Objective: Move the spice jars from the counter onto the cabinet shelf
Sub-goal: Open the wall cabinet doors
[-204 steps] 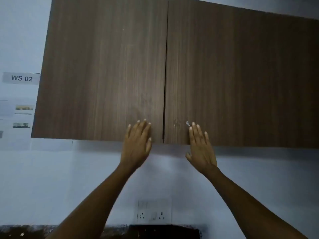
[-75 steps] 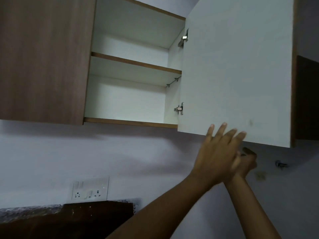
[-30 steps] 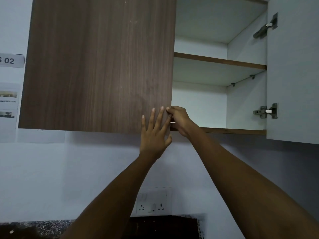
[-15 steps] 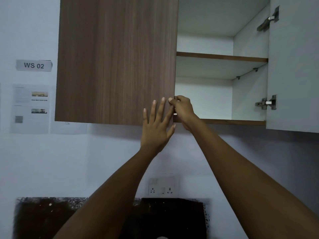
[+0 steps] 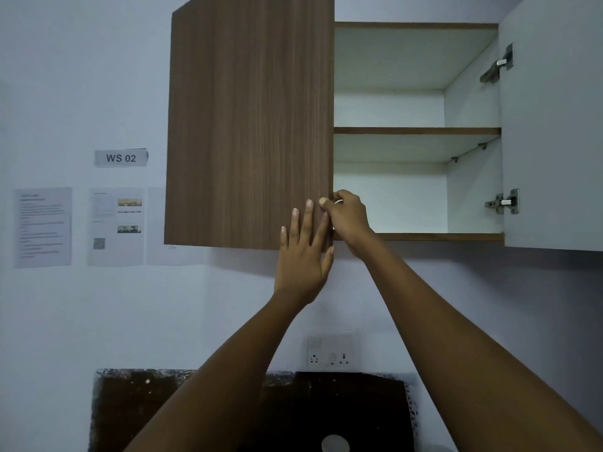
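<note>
Step in hand, as judged: opening the cabinet before loading. The right hand (image 5: pixel 347 216) is gripping the free edge of the left door (image 5: pixel 251 125) near its lower corner, fingers curled round it. The left hand (image 5: pixel 301 256) is pressing flat on the door face, fingers straight and apart. The right door (image 5: pixel 554 125) is standing wide. No spice jars are showing on the cabinet shelf (image 5: pixel 416 131) or at the desk (image 5: pixel 130 402) back edge. Next move calls for swinging the door clear, then reaching down.

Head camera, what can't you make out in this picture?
Cabinet, left half: hidden behind the left door, head view.
Right hand, fingertips: behind that door's edge.
Wall sheets: print too small.
Round grey object: cut off by bottom edge.
Spice jars: none in view.
</note>
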The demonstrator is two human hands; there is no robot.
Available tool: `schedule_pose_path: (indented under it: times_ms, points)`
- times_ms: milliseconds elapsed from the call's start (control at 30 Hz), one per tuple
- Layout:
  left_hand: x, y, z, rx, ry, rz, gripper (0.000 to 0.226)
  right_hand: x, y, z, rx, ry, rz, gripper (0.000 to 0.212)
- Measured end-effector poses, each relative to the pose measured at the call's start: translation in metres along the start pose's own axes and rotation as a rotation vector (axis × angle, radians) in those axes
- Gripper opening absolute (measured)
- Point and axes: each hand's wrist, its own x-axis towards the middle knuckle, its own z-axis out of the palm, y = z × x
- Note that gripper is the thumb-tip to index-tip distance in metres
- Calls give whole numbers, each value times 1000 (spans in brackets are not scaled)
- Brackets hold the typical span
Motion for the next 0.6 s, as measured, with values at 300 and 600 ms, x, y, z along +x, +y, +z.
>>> schedule_pose_path:
  times_ms: [300,600]
  points:
    - [-20,-3,-47,-84,14,16,64,-33,-37,7,-67,31,-63,18]
    - [-47,-29,-107,-144,102,116,65,-70,-80,34,-156,99,-145,20]
